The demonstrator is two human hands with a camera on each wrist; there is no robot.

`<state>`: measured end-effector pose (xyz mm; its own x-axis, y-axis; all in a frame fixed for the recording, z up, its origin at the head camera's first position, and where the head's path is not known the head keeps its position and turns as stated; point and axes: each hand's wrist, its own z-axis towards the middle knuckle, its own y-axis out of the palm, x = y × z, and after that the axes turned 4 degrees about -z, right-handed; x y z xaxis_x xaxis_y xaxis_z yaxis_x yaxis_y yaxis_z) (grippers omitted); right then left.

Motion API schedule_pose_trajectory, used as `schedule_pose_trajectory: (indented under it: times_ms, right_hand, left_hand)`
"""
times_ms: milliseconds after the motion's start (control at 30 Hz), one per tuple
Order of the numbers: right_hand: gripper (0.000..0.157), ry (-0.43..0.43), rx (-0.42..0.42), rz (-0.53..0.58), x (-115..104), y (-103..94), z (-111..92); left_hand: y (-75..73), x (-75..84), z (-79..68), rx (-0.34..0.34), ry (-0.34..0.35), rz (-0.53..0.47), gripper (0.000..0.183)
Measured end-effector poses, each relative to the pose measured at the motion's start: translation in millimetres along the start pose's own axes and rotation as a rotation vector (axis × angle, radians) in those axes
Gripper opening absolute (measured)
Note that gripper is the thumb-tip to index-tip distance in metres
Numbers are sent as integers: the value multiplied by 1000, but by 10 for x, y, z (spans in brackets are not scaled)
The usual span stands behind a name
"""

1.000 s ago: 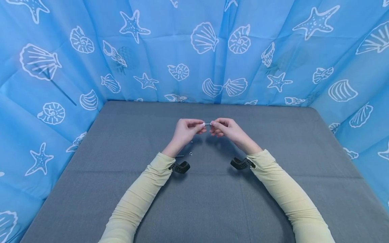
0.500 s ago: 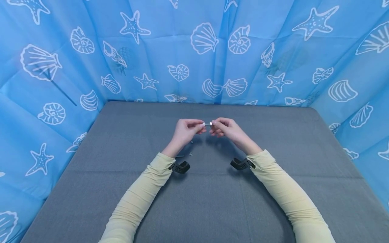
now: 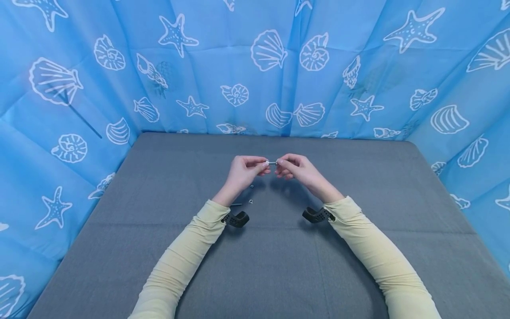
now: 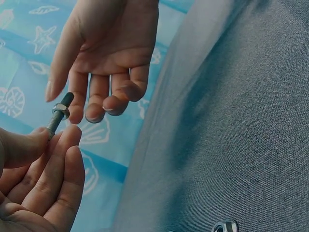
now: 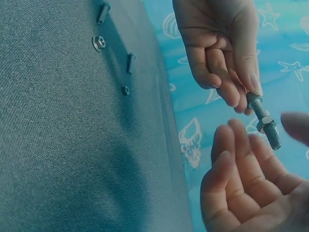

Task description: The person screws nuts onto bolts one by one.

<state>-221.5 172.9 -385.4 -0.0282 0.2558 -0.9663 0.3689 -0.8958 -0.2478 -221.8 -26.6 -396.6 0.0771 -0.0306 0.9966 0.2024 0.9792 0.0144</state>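
Note:
My left hand (image 3: pixel 246 170) pinches a metal bolt (image 5: pixel 260 110) by its head between thumb and index finger, above the far middle of the table. The threaded shank points toward my right hand (image 3: pixel 298 168). A hex nut (image 5: pixel 265 124) sits on the thread, part way along, with the bolt's tip showing beyond it. Around that end, the thumb and index finger of my right hand stand apart, and a gap shows between thumb and nut in the right wrist view. The other right fingers are loosely bent.
On the grey table (image 3: pixel 271 266) below the hands lie two loose bolts (image 5: pixel 131 63), a flanged nut (image 5: pixel 99 43) and a smaller nut (image 5: pixel 126 90). Black wrist mounts (image 3: pixel 237 219) stick out from both sleeves. A blue shell-print curtain (image 3: pixel 255 88) surrounds the table's far and side edges.
The fingers of my right hand have shifted slightly around the nut end, and the nut's bright face shows less than half a second ago. My left hand keeps its place.

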Motion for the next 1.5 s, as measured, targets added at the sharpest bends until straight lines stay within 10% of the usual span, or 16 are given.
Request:
schedule_pose_trajectory:
  times_ms: [1500]
  right_hand:
    - [37,-8,15,-45,59,-26,28]
  left_hand:
    - [16,1,13,-2,-20,-8,17]
